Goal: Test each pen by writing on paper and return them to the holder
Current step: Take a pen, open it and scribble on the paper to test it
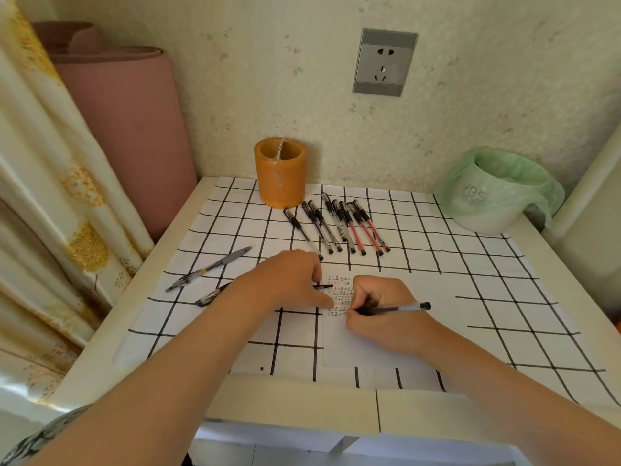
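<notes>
Pen (408, 308), black, gripped by right hand (379, 314), tip on paper (369, 351) near table (302, 408) front edge; left hand (285, 280) on paper's left edge, grip unclear; holder (280, 173) at back edge

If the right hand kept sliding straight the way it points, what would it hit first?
Probably the left hand: the right hand, gripping a black pen, points left across the paper, and the left thumb lies just ahead.

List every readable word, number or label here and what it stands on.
"BS", with an unclear character before it: on the white bin, seen through its green bag.
Rows of black and red handwritten marks on the paper: too small to read.
Any print on the row of pens: too small to tell.
</notes>
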A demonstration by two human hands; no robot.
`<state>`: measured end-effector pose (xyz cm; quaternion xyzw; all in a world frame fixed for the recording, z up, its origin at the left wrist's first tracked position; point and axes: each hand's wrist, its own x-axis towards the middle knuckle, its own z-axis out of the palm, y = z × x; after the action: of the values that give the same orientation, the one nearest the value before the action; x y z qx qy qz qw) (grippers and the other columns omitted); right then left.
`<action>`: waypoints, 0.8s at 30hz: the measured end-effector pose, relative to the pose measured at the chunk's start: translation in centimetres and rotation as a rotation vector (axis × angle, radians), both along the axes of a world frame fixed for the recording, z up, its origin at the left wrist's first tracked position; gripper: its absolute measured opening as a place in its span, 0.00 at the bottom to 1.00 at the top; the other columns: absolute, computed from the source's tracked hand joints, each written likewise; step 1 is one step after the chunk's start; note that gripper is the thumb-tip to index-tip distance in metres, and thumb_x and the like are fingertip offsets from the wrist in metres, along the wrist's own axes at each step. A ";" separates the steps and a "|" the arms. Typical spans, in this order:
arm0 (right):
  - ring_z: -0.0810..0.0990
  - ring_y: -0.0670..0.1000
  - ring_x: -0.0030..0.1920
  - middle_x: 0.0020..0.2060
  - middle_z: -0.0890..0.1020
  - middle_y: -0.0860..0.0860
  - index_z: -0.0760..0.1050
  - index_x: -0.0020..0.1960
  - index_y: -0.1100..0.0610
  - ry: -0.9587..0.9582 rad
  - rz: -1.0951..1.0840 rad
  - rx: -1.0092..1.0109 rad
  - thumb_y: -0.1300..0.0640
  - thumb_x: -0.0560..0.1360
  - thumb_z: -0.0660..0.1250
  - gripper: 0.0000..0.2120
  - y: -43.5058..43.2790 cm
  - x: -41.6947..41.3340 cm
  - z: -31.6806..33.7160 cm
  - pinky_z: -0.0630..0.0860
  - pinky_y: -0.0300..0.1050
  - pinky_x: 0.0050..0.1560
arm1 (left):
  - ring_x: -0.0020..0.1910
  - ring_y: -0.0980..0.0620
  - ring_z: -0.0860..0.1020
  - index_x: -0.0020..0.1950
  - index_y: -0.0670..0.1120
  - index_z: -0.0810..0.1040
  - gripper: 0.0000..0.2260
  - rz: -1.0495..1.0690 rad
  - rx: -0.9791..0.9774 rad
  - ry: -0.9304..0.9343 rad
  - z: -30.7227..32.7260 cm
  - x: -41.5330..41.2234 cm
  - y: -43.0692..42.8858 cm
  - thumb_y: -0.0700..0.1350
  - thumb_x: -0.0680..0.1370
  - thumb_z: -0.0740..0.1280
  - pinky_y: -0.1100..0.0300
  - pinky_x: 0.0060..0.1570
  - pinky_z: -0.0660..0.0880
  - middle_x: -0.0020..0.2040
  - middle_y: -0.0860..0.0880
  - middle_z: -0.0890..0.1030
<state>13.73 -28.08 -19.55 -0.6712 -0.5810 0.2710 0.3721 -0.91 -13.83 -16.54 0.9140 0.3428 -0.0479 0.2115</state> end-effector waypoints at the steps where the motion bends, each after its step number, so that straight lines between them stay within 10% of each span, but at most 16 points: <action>1: 0.74 0.45 0.30 0.31 0.78 0.51 0.73 0.34 0.55 -0.001 -0.004 -0.003 0.65 0.66 0.71 0.08 0.0 0.0 0.0 0.69 0.38 0.29 | 0.45 0.55 0.74 0.54 0.52 0.75 0.21 0.002 -0.001 -0.001 0.0 0.0 0.0 0.62 0.69 0.75 0.59 0.42 0.73 0.47 0.54 0.75; 24: 0.72 0.45 0.30 0.30 0.77 0.51 0.73 0.34 0.55 0.019 -0.010 0.015 0.66 0.66 0.70 0.09 -0.2 0.0 -0.1 0.68 0.39 0.30 | 0.47 0.54 0.75 0.54 0.52 0.75 0.22 -0.001 0.014 0.021 0.0 0.0 0.0 0.62 0.69 0.75 0.56 0.47 0.77 0.49 0.54 0.76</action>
<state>13.73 -28.30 -19.67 -0.6687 -0.5762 0.2712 0.3838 -0.89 -13.86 -16.56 0.9151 0.3448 -0.0553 0.2015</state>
